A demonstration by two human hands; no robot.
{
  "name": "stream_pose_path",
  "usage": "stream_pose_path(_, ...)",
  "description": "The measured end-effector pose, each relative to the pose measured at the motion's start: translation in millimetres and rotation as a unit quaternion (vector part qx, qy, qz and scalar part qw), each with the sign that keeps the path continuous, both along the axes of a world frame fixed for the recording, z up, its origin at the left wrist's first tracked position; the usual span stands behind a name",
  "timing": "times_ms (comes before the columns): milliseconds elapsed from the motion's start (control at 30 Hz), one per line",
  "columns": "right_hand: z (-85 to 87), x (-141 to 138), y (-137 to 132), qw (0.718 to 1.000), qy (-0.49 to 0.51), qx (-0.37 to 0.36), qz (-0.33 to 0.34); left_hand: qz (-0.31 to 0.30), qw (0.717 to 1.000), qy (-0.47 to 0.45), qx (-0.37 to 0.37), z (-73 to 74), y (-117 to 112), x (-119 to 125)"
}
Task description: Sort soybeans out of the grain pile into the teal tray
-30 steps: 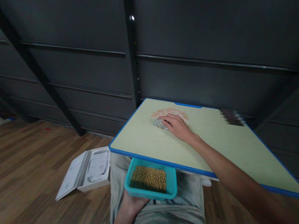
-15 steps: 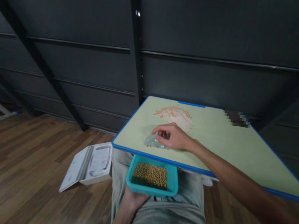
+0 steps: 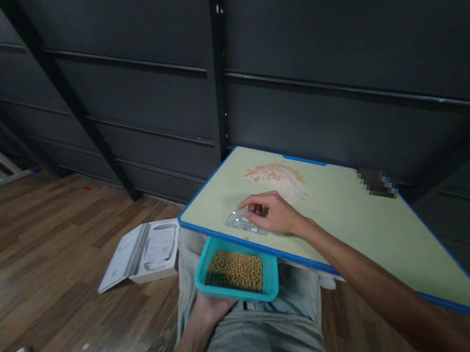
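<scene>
My right hand (image 3: 273,214) rests on the pale green table (image 3: 362,227) near its front edge, fingers closed on a small clear plastic piece (image 3: 238,219) with a few beans beside it. Behind it lies a pile of mixed rice and beans (image 3: 278,177). Below the table edge my left hand (image 3: 209,310) holds a teal tray (image 3: 238,271) from underneath; the tray is filled with yellow beans.
An open white box (image 3: 144,254) lies on the wooden floor to the left of my legs. A dark metal wall with a slanted beam (image 3: 57,80) stands behind the table. A blurred dark item (image 3: 376,183) sits at the table's far right.
My right hand has dragged the clear plastic piece from the pile back to the table's front edge, above the tray. The tray has stayed under the edge.
</scene>
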State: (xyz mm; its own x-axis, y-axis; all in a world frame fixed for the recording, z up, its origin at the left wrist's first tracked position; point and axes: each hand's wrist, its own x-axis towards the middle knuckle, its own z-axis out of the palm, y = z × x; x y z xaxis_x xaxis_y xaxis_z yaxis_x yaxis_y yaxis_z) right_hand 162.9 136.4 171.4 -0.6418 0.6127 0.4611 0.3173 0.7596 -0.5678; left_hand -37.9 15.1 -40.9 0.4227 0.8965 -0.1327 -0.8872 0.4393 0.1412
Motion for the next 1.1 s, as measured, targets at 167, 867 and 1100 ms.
stream_pose_path(167, -0.2, -6, -5, 1.0, 0.005, 0.005, 0.012, 0.006, 1.0, 0.01, -0.022, -1.0, 0, 0)
stream_pose_path(867, 9.9, -3, -12, 0.996, 0.022, -0.061, 0.057, -0.006, 0.999, 0.035, -0.031, 10.9, 0, 2)
stream_pose_path(1100, 0.1, 0, 1, 0.99, -0.016, -0.109, 0.092, -0.015, 0.999, 0.03, -0.025, 5.1, 2, 1)
